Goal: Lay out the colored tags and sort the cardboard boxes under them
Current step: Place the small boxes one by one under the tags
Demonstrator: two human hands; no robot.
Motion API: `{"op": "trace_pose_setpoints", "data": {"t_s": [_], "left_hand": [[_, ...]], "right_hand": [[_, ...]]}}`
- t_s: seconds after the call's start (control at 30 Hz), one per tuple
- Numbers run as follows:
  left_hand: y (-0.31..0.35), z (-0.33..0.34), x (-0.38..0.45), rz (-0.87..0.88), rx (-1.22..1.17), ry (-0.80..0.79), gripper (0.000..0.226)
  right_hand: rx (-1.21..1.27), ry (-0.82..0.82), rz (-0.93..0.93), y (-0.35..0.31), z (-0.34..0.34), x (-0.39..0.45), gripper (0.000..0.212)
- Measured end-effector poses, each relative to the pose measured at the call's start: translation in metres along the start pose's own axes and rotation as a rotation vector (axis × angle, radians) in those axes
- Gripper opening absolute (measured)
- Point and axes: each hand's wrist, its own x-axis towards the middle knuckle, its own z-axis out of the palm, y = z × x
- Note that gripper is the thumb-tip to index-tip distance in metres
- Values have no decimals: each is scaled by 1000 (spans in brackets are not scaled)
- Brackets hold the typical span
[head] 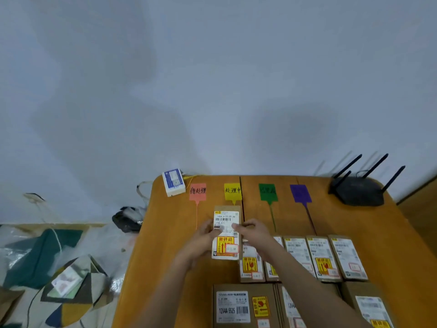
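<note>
Near boxes (244, 306); router (358, 189) beyond

Wooden table (165, 233): four tags (197, 191), cardboard boxes (321, 258), router (359, 191).

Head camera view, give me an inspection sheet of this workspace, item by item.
Surface: orange-brown wooden table, seam running down it near the yellow tag.
Job's things: pink tag, yellow tag, green tag and purple tag in a row at the far edge; held box below the yellow tag; unsorted boxes in rows at the near right.
Clutter: white and blue device, black router.
Grips: left hand and right hand both on the held box.
Cables: yellow cable by the white device.
Surroundings: plain wall; patterned cloth on the floor, left.
</note>
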Motion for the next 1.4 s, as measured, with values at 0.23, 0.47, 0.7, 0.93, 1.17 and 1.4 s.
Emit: {"op": "trace_pose_setpoints", "data": {"t_s": [0.23,0.47,0.7,0.93,1.17,1.4], "left_hand": [[52,-6,-69,207,-58,-17,39],[93,-1,-122,375,-124,-17,41],[114,20,-140,404,-71,8,35],[121,20,-144,317,-126,32,43],[115,12,-146,220,-206,-29,50],[110,11,-147,214,-203,-21,52]], "right_hand": [[140,-146,-184,-59,-33,-82,37],[41,-28,-386,-106,-55,-142,24],[185,-68,-321,-127,-58,-174,22],[164,-203,-213,-124,-77,-174,38],[161,-252,-158,-113,-86,-162,48],[166,-246,-140,-107,-83,-160,46]]}}
